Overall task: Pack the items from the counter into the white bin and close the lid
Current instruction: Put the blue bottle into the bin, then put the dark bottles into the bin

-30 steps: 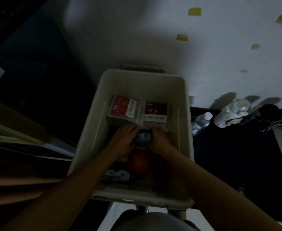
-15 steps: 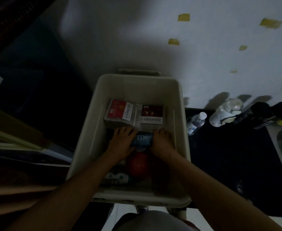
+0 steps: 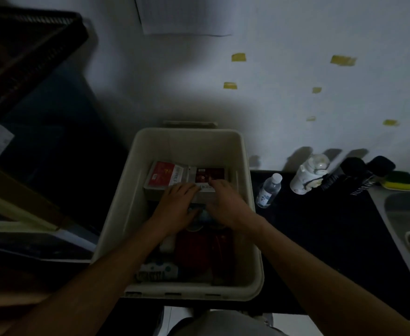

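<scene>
**Status:** packing in progress. L hand (image 3: 174, 207) and R hand (image 3: 228, 207) are both inside the bin (image 3: 187, 146).

**Change vs. 1 s ago:** the hands then clamped a dark bottle (image 3: 197, 212) between them. They have since slid fwd.
- L fingers (image 3: 187, 189): nearly straight, slightly spread, lying on the near edge of the red box (image 3: 162, 174).
- R fingers (image 3: 219, 186): loosely bent, resting on the 2nd box (image 3: 210, 174).
- Nothing is pinched.
- Dark bottle: now behind the fingertips, between the two palms, low in the bin. Whether the thumbs touch it: cannot tell (dim).

**Other contents:** a red round item (image 3: 194, 251) lies behind the wrists, on the person's side of the fingers.

**Meaning:** the bottle is judged seated. The hands appear to be levelling the boxes to free room for more items.

**Remaining:** four kinds of item stand on the tabletop (image 3: 320, 238), right of the R fingers and outside the bin.
- Clear bottle (image 3: 269, 190), nearest the bin.
- White flask (image 3: 308, 173).
- Black bottles (image 3: 359, 177).
- Sponge (image 3: 396, 180), farthest right.

None of these is packed yet. Lid: not identified in view, and closing comes last. Est. progress: approx. half.
</scene>
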Tool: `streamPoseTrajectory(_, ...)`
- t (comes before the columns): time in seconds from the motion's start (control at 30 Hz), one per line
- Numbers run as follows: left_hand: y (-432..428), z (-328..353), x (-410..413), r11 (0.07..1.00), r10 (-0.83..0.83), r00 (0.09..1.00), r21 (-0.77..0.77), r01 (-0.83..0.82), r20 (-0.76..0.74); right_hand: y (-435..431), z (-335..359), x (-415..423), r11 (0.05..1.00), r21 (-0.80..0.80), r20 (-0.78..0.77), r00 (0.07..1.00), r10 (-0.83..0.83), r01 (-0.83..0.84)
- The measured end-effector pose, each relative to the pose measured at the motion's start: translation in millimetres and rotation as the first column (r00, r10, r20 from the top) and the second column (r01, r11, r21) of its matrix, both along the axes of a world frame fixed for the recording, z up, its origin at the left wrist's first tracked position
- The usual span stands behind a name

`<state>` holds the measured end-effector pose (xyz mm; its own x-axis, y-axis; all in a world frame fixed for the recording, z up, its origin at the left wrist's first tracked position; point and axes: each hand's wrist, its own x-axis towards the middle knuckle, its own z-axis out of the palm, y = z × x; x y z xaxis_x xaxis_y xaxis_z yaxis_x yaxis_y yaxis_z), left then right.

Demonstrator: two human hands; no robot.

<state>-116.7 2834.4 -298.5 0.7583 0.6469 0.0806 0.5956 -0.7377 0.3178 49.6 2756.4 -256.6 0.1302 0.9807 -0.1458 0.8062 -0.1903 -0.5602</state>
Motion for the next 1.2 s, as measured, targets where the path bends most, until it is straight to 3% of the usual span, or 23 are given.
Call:
streamPoseTrajectory(0.17,-2,30,28,0.998,-0.025,0.997,0.06,0.02,0.077,-8,22,34,0.984,0.174,-0.062,0.998,-0.016,0.026)
streamPoseTrajectory(0.33,-10,54,73,0.999,-0.03,0.99,0.046,0.024,0.141,-28,37,87,0.971,0.203,-0.071,0.991,-0.115,0.128)
streamPoseTrajectory(0.63,-40,57,179,0.976,-0.145,0.989,0.164,0.142,0.009,-64,29,185,0.959,0.135,-0.039,0.969,-0.244,0.247)
streamPoseTrajectory(0.8,-58,44,237,0.979,-0.181,0.983,0.09,0.182,-0.016,-82,18,234,0.965,0.068,-0.011,0.967,-0.255,0.255)
streamPoseTrajectory(1.1,-80,21,313,0.974,-0.202,0.978,0.094,0.206,-0.048,-100,-14,326,0.948,-0.003,0.042,0.948,-0.316,0.317)
streamPoseTrajectory(1.2,-89,16,336,0.977,-0.207,0.978,0.052,0.208,-0.016,-100,-17,349,0.946,0.029,0.087,0.942,-0.325,0.323)
